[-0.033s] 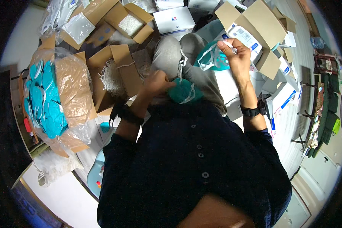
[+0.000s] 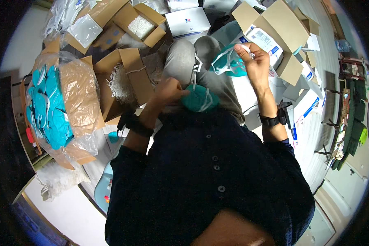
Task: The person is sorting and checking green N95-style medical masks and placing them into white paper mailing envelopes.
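A teal cup-shaped face mask (image 2: 200, 99) with white straps lies in my lap against my dark shirt. My left hand (image 2: 169, 91), slightly blurred, pinches that mask's left edge. White strap (image 2: 198, 63) runs up from it over my grey trousers. To the right, raised over my knee, my right hand (image 2: 257, 61) is closed, thumb against fingers, on the white strap of a second teal mask (image 2: 233, 67). That mask hangs to the left of the hand, its loop drooping. Part of what the right fingers grip is hidden.
At left stands a plastic-lined carton (image 2: 80, 98) holding many teal masks (image 2: 47, 106). Beside it, an open carton (image 2: 137, 82) contains white straps (image 2: 121, 84). A smaller carton (image 2: 153, 18) with white pieces, a white box (image 2: 188, 22) and a large open carton (image 2: 285, 24) stand farther off.
My left hand and the lap mask have shifted slightly. The mask at my right hand has turned a little; that hand has barely moved.
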The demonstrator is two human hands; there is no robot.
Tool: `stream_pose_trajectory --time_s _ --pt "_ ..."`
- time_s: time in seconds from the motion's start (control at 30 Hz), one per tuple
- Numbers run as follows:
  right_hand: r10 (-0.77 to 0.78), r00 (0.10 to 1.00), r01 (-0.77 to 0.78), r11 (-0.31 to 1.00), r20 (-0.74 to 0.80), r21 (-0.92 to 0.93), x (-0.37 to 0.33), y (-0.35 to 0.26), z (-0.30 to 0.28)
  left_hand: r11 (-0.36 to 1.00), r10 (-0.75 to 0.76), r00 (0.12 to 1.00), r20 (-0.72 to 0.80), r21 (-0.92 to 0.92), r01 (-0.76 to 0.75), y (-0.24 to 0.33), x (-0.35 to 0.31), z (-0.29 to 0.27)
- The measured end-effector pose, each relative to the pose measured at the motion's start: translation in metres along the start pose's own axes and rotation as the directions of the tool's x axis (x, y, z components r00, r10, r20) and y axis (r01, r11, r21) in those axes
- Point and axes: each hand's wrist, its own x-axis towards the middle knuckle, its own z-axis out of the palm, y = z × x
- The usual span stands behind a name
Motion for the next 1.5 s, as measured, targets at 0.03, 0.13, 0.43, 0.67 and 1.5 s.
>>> stream_pose_trajectory --time_s 0.03,0.13,0.43,0.67,1.5 --pt "0.014 1.000 -0.014 1.000 0.016 0.008 -0.002 0.004 0.002 0.999 0.024 0.995 0.093 -0.044 -0.020 -0.003 -0.004 -0.003" --pt "0.047 0.982 -0.055 0.998 0.185 0.041 -0.011 -0.001 0.012 0.961 0.182 0.973 0.142 -0.234 -0.145 -0.019 -0.007 -0.002" --pt "-0.191 0.785 0.497 0.763 0.590 -0.414 -0.037 -0.015 0.031 0.132 0.053 0.994 -0.099 -0.986 -0.105 0.031 -0.040 -0.056" --pt "0.026 0.834 0.304 0.812 0.551 -0.498 -0.021 -0.007 0.000 -0.027 0.061 0.995 -0.084 -0.996 -0.082 0.017 -0.052 -0.084" --pt "-0.051 0.938 0.006 0.991 0.344 0.132 0.006 -0.042 0.014 0.427 0.029 0.866 -0.500 -0.777 -0.463 0.051 -0.040 -0.076"
